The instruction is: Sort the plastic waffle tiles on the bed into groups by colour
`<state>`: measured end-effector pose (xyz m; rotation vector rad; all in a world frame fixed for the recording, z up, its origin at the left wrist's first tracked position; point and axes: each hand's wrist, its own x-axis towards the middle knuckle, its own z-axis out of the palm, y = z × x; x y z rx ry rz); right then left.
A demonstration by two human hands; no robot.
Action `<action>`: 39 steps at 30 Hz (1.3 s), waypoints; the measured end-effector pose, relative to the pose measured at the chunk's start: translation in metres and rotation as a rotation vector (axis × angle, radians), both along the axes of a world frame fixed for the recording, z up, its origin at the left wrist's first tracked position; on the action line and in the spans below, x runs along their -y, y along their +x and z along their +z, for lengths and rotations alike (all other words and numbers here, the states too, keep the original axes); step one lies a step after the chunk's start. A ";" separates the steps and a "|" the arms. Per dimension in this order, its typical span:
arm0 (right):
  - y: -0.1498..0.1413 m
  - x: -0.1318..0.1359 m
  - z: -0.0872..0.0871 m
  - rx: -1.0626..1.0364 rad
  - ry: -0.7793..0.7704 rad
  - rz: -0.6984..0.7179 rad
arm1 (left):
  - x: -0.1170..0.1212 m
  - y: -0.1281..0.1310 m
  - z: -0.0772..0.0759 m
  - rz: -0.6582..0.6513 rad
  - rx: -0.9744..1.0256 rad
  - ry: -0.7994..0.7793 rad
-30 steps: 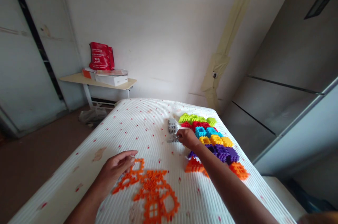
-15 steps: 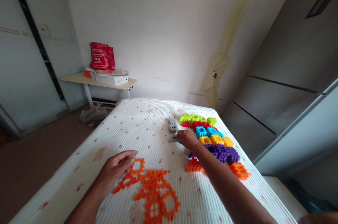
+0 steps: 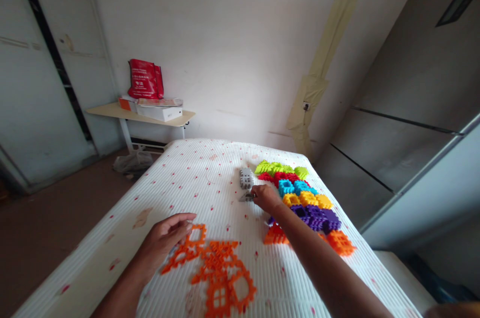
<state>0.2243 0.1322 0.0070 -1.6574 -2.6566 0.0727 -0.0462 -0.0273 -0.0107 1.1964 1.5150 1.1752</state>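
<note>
My right hand is closed, its fingertips pinched on a small grey interlocking building piece low over the bed. Just beyond it stands a grey block stack. To the left, my left hand hovers beside loose orange building pieces, its fingers curved and apart with nothing visible between them. These orange pieces lie in a scattered heap, some square-framed, one ring-shaped. Beside and partly behind my right forearm are rows of pieces: lime green, red, blue, yellow, purple and orange.
Everything lies on a bed with a white ribbed cover. At the back left, a small table carries a red bag and white boxes. A grey cabinet stands close on the right.
</note>
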 end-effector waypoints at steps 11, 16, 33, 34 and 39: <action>-0.003 0.008 0.013 0.010 0.027 0.010 | -0.006 -0.011 -0.006 0.218 -0.295 0.048; -0.012 0.025 0.030 -0.035 0.039 0.081 | -0.010 -0.036 -0.025 0.187 -0.574 0.025; -0.044 0.100 0.022 -0.050 -0.073 0.428 | -0.011 -0.027 -0.020 0.057 -0.935 -0.173; -0.046 0.103 0.021 -0.047 -0.076 0.436 | -0.011 -0.025 -0.019 0.064 -0.958 -0.185; -0.055 0.116 0.019 -0.049 -0.059 0.478 | -0.010 -0.018 -0.014 0.049 -1.045 -0.212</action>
